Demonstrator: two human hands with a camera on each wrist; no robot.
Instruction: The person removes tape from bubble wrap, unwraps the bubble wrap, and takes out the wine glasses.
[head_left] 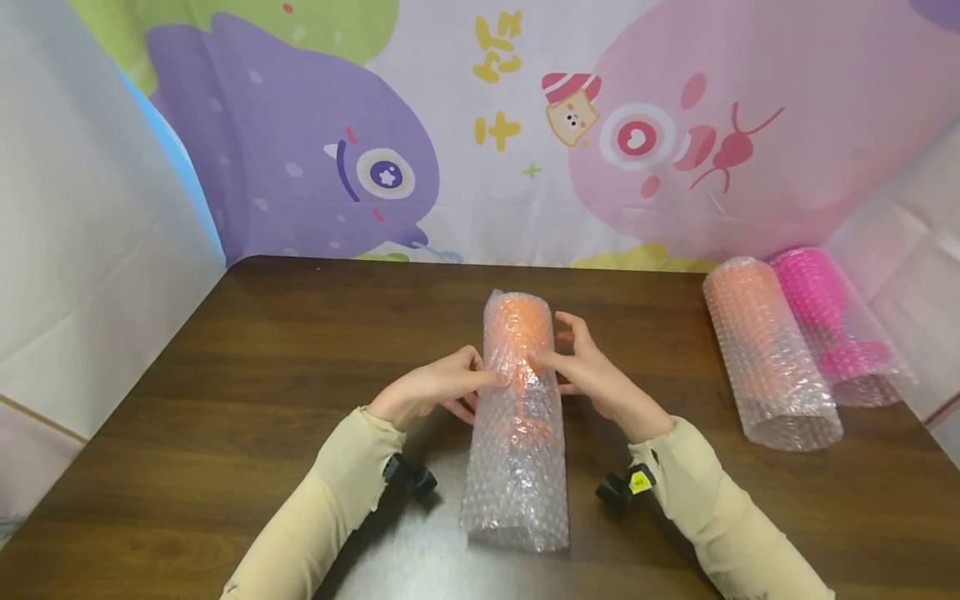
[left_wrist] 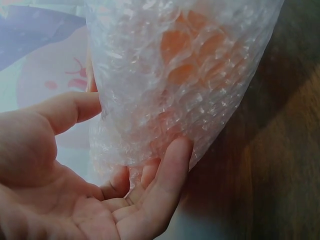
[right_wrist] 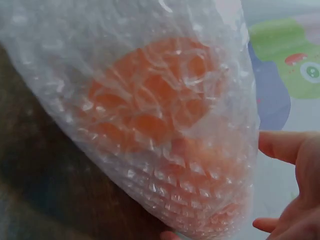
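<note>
An orange plastic-looking goblet (head_left: 523, 318) lies inside a roll of clear bubble wrap (head_left: 517, 492) at the middle of the table. Its bowl points to the back, and the wrap runs on well past its foot toward the front. My left hand (head_left: 442, 382) holds the roll from the left, thumb on top and fingers bent at the side; in the left wrist view its fingertips (left_wrist: 177, 150) press on the wrap. From the right, my right hand (head_left: 596, 377) grips it, thumb on top, with the index finger lifted off beside the bowl. The orange foot (right_wrist: 155, 95) shows through the wrap in the right wrist view.
Two more wrapped goblets lie side by side at the back right, an orange one (head_left: 768, 350) and a pink one (head_left: 832, 317). A cartoon-printed cloth (head_left: 480, 200) hangs behind the brown wooden table (head_left: 285, 350), and white panels stand at both sides.
</note>
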